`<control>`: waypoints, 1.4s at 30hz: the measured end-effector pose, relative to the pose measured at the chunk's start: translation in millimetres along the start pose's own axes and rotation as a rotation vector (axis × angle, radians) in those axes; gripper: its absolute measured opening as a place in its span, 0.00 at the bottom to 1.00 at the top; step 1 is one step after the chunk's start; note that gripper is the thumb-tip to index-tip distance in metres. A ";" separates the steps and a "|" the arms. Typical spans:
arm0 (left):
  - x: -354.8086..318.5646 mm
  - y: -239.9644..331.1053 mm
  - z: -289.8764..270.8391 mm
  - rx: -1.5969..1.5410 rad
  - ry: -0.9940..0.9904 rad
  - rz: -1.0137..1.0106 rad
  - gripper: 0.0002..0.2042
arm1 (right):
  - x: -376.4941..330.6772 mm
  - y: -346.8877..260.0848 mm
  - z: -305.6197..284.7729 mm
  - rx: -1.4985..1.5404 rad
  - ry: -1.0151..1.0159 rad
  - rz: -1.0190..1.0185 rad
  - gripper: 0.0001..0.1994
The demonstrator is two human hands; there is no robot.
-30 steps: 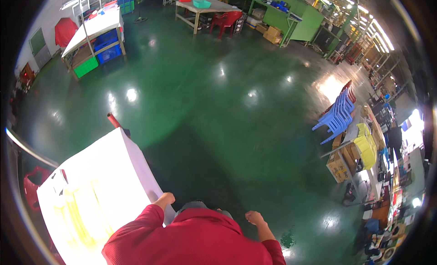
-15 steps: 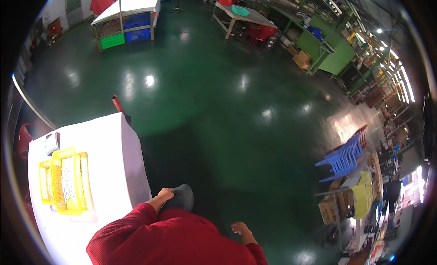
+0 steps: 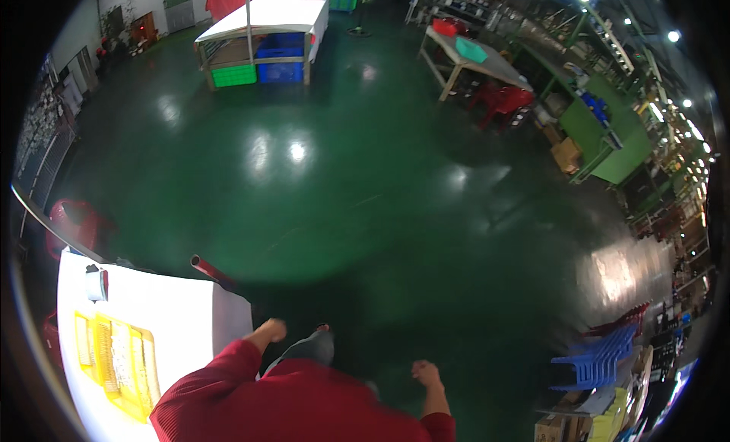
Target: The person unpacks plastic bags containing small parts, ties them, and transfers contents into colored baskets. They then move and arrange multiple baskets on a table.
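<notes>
My left hand (image 3: 272, 330) hangs beside the near corner of a white-covered table (image 3: 186, 313), its fingers curled and slightly blurred, nothing visible in them. My right hand (image 3: 426, 373) is low over the green floor, fingers folded in, also with nothing visible in it. Both arms are in red sleeves. On the table at my left stands a yellow plastic basket (image 3: 103, 354) filled with small whitish pieces. Beside it sits a narrower yellow basket (image 3: 82, 343). A small grey-and-dark object (image 3: 96, 284) lies behind them; its kind is unclear.
A red pipe end (image 3: 207, 267) juts out by the table's far corner. Ahead stand another white-topped table (image 3: 266, 16) over green and blue crates, and a workbench (image 3: 487, 58) with trays. Stacked blue chairs (image 3: 601, 358) are at right, a red chair (image 3: 72, 225) at left.
The view has tilted up and turned left, with the far tables moving right and down. The near table has slid lower. Both hands have shifted as I walk; neither has picked anything up.
</notes>
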State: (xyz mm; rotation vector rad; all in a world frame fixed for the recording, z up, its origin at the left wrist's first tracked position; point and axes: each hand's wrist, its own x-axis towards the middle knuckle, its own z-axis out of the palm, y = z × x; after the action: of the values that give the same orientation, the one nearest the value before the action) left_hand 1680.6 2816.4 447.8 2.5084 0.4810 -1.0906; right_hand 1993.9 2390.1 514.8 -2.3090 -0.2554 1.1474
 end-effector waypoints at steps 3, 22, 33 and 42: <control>30.4 -4.2 -161.2 0.151 0.294 0.063 0.10 | 40.0 -77.7 -42.9 0.083 0.076 -0.103 0.13; 310.6 -159.7 -350.7 -0.312 0.074 -0.428 0.16 | 571.6 -360.2 -364.6 -0.504 0.054 -0.360 0.07; 465.5 -309.6 -509.1 -0.551 -0.260 -0.628 0.13 | 845.7 -781.1 -334.3 -0.409 -0.111 -0.358 0.16; 670.3 -328.5 -1201.1 -0.687 0.826 0.161 0.19 | 974.2 -856.7 -442.1 -0.411 -0.099 -0.030 0.14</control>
State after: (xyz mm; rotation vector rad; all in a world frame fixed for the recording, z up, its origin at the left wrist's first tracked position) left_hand 2716.6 3758.0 647.9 2.1825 0.6942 0.2213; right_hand 3001.7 3318.6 537.7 -2.5873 -0.6105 1.2927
